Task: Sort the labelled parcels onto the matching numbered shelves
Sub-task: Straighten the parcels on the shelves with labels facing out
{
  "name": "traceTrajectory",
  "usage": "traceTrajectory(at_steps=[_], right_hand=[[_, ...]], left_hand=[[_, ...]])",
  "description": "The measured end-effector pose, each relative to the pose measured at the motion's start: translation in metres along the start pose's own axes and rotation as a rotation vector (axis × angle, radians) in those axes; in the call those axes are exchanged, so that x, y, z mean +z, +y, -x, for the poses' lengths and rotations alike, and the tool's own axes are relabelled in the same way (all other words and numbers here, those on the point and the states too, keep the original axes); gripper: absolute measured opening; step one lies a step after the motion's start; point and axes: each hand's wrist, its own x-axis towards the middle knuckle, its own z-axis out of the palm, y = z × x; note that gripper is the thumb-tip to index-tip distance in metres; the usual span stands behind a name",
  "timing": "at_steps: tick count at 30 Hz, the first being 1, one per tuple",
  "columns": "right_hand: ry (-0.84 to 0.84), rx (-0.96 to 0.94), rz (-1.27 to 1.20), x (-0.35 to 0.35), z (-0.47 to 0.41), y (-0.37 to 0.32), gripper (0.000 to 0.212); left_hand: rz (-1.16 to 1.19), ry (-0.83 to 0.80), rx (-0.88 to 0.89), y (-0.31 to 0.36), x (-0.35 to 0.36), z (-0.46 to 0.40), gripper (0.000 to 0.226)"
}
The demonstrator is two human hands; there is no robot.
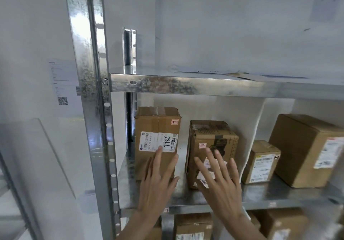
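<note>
We see a tall brown box (pixel 157 139) standing up on the middle shelf (pixel 260 193) of a metal rack. It has a white label (pixel 158 141) with 7786 written on it by hand. Our left hand (pixel 158 180) is spread wide with straight fingers, and the fingertips lie flat on the front of this box, just under the label. It holds nothing.

At 3 o'clock from that box, close by but apart, stands a second box (pixel 212 143), shorter and a bit crumpled, with dark marks on it. Our right hand (pixel 218 182) is spread wide in front of it with fingers fanned out. We cannot tell if it touches the box.

Farther toward 3 o'clock sits a small box (pixel 260 162), and just beside it a big box (pixel 305 150), both with white labels.

At 12 o'clock is the top shelf (pixel 186 85) with flat papers (pixel 204 70) on it. At 6 o'clock, under the middle shelf, more boxes (pixel 193 226) show. At 9 o'clock a shiny metal post (pixel 93 90) stands, and a paper sheet (pixel 59 83) hangs on the wall.
</note>
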Motion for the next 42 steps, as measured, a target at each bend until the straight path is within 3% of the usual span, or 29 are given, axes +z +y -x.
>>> traceTrajectory(at_steps=[7,14,20,28,42], right_hand=[[-0.034,0.083,0.030,-0.016,0.020,0.051,0.109],[-0.120,0.082,-0.037,0.003,0.023,0.078,0.130],[-0.117,0.054,-0.063,0.025,0.023,0.085,0.129],[-0.094,0.017,-0.058,0.046,0.017,0.084,0.109],[-0.115,0.020,-0.027,0.055,0.006,0.087,0.128]], left_hand=[[-0.051,-0.107,0.080,0.056,0.017,-0.008,0.087],[-0.100,-0.159,0.045,0.073,0.035,-0.023,0.116],[-0.128,-0.206,0.006,0.073,0.050,-0.026,0.122],[-0.179,-0.211,-0.026,0.065,0.058,-0.035,0.120],[-0.195,-0.166,-0.010,0.062,0.064,-0.034,0.118]])
